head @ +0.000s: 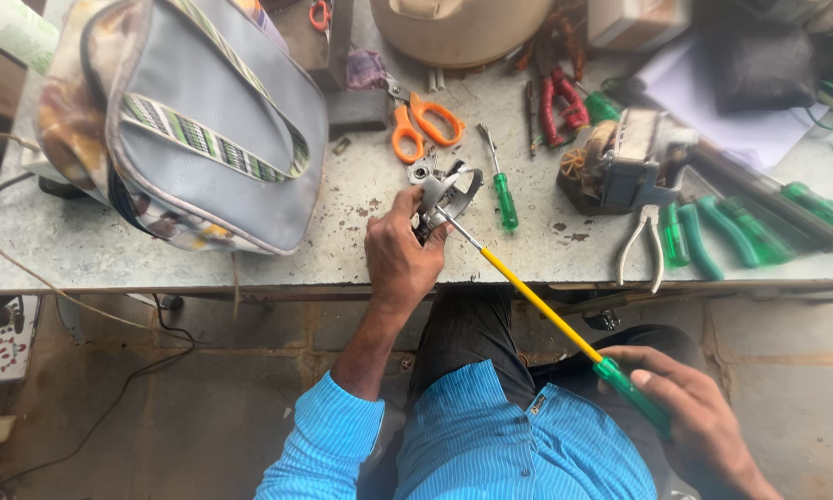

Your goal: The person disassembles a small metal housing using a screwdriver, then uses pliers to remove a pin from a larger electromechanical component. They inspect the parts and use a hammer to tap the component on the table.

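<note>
Head view looked straight down on a person seated at a worn grey metal workbench, blue striped sleeves showing at the bottom. Their left hand rested at the bench's near edge, its fingers closed around a small metal part with a curved bracket, pinning it to the surface. Their right hand, low and nearer the body, was wrapped around the green handle of a long screwdriver with a yellow-sleeved shaft; the bare steel tip met the metal part just beside the left fingertips. Behind the part lay orange-handled scissors, and just to the right of it a short green-handled screwdriver. Farther right sat a motor-like unit with copper windings, with white-handled pliers in front of it and several green-handled tools beside those. Red-handled pliers lay toward the back of the bench. A grey zippered bag with a striped strap took up the left end of the bench, well apart from the hands, and a thin cable trailed off that side toward the floor.
</note>
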